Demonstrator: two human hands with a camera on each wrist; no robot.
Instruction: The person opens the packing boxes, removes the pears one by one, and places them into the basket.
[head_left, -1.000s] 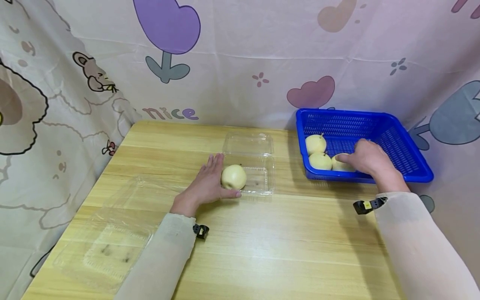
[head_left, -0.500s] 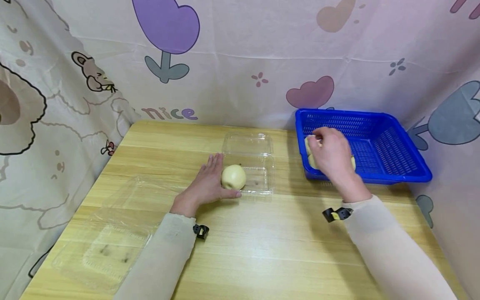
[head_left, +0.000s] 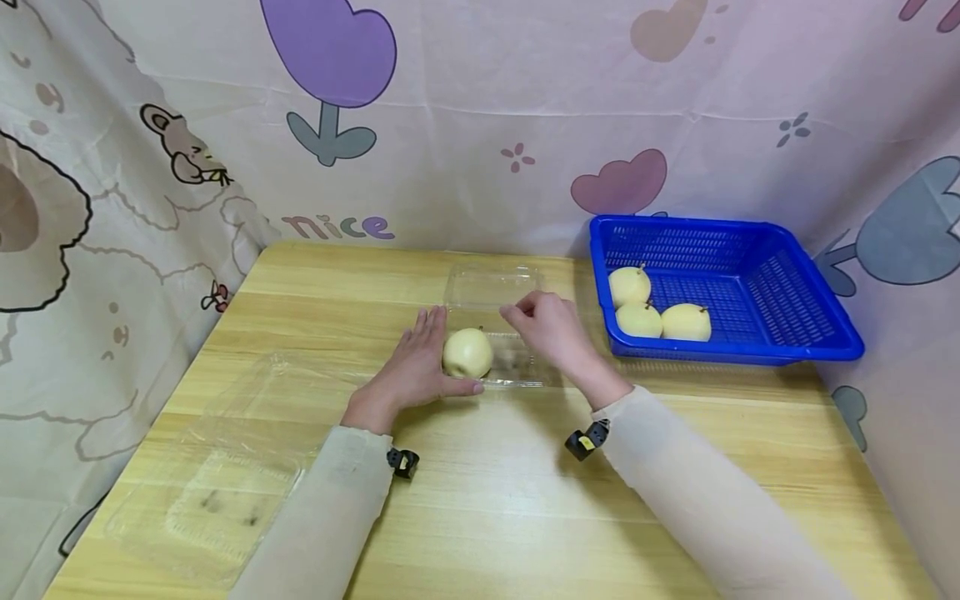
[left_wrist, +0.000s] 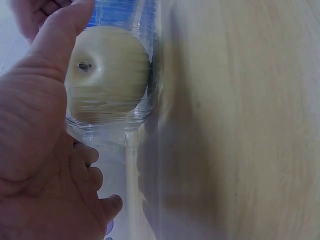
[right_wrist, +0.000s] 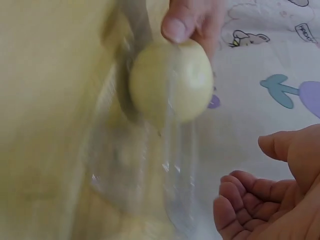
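A yellow pear (head_left: 467, 354) sits in the left end of a small clear plastic box (head_left: 513, 379), whose lid lies open toward the back. My left hand (head_left: 411, 362) rests against the box's left end, fingers fairly straight and thumb along the front edge. In the left wrist view the pear (left_wrist: 110, 72) shows through the clear wall. Above the box's right half hovers my right hand (head_left: 553, 333). Its fingers (right_wrist: 240, 200) are loosely curled, with nothing between them in the right wrist view. Three more pears (head_left: 686, 322) lie in the blue basket (head_left: 813, 354).
Another, larger clear plastic box (head_left: 217, 500) lies open at the table's left front, partly behind the left sleeve (head_left: 315, 517). The blue basket stands at the back right. A patterned curtain (head_left: 465, 125) hangs behind the wooden table (head_left: 510, 517).
My right hand has moved left from the pears in the basket to above the small box, carrying none of them. The left hand and its pear have stayed in place.
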